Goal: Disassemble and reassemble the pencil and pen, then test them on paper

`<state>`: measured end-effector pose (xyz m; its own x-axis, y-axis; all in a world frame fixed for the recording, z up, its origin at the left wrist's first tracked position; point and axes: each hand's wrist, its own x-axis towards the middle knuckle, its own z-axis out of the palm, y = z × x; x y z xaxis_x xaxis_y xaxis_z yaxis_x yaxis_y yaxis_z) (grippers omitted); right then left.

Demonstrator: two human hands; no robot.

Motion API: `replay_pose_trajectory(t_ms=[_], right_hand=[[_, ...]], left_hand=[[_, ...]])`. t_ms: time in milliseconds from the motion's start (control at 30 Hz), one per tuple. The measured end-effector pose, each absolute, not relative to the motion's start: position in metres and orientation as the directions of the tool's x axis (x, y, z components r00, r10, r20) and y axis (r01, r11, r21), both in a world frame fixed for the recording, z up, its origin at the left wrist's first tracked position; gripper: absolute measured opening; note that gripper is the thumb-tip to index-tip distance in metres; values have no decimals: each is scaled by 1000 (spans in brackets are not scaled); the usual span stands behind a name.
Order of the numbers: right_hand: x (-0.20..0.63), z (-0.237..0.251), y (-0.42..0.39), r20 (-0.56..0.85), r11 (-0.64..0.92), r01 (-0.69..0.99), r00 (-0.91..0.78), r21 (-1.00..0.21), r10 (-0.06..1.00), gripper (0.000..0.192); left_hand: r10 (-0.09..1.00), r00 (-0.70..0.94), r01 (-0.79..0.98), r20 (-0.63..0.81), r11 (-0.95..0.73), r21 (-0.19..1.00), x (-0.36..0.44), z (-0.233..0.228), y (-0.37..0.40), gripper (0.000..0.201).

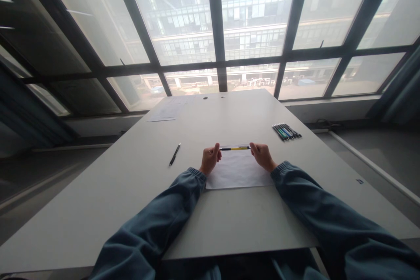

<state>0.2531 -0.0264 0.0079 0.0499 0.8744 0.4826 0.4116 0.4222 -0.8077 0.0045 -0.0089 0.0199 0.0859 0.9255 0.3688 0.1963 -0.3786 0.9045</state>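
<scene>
A yellow and black pen is stretched level between my two hands, above a white sheet of paper. My left hand is closed on its black tip end, thumb uppermost. At the other end, my right hand pinches the dark end beside the clip. Both wrists rest close to the sides of the paper, in blue-grey sleeves. To the left of my left hand lies a single black pen, tilted on the tabletop.
A row of several pens in dark, green and blue lies toward the right edge of the white table. Printed sheets lie at the far left. A small dark sticker is at the right. Large windows stand beyond.
</scene>
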Motion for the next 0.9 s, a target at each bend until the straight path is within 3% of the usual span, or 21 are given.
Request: replay_pose_trajectory(t_ms=[433,900], right_hand=[[253,7,-25,475,420,398,46,-815,879,59],[249,14,-25,501,442,378,67,-813,863,47]], left_hand=[[914,117,209,388,-404,890,4,20,-9,66],[887,92,175,453,-462,870,5,23,-7,38]])
